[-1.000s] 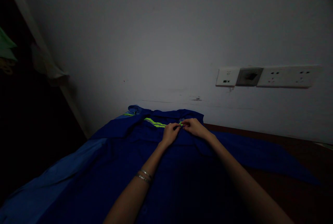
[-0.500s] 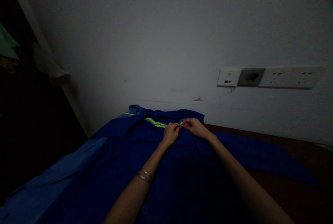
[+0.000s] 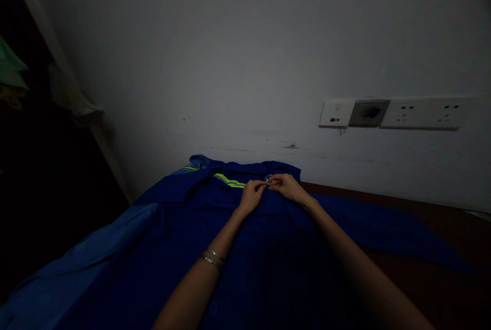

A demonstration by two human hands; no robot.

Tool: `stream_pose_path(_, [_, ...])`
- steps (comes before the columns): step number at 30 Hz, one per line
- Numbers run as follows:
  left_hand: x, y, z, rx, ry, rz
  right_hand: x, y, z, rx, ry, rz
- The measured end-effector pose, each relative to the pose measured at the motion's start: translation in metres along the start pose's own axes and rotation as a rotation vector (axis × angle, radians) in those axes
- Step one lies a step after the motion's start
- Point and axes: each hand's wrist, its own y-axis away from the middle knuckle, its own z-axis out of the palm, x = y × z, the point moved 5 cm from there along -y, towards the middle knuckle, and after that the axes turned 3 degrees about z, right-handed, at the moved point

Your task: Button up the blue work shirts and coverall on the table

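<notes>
A dark blue work shirt (image 3: 184,248) with a yellow-green reflective stripe (image 3: 229,180) lies spread flat on a dark brown table (image 3: 452,238), its collar toward the wall. My left hand (image 3: 251,195), with thin bangles on its wrist, and my right hand (image 3: 287,187) meet at the collar. Both pinch the shirt's front edges near the top, fingertips touching each other. What sits between the fingertips is too small and dark to make out.
A white wall rises just behind the table. A row of wall sockets and a switch plate (image 3: 391,113) sits at the right. At the far left are a dark gap, a pale upright frame (image 3: 69,79) and some green cloth (image 3: 9,66).
</notes>
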Motion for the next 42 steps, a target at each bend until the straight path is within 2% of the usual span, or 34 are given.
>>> stream_pose_path(8, [-0.009, -0.005, 0.002, -0.128, 0.139, -0.006, 0.013, -0.003, 0.0, 0.004, -0.089, 0.062])
stream_pose_path(16, [-0.011, -0.006, 0.001, -0.098, 0.055, -0.013, 0.013, -0.003, 0.001, -0.011, -0.208, 0.183])
stream_pose_path(22, [-0.007, -0.005, 0.0, -0.114, 0.042, 0.058, 0.023, -0.004, 0.004, 0.048, -0.289, 0.369])
stream_pose_path(26, [-0.002, -0.005, -0.001, -0.182, -0.006, 0.111, 0.029, -0.004, 0.006, 0.082, -0.225, 0.473])
stream_pose_path(31, [0.007, -0.002, 0.001, -0.252, -0.153, 0.274, 0.031, -0.005, 0.008, 0.103, -0.11, 0.499])
stream_pose_path(36, [0.017, 0.006, 0.0, -0.258, -0.335, 0.416, 0.034, -0.005, 0.007, 0.149, -0.008, 0.502])
stream_pose_path(42, [0.021, 0.014, -0.001, -0.23, -0.436, 0.503, 0.03, -0.004, 0.005, 0.134, 0.102, 0.497])
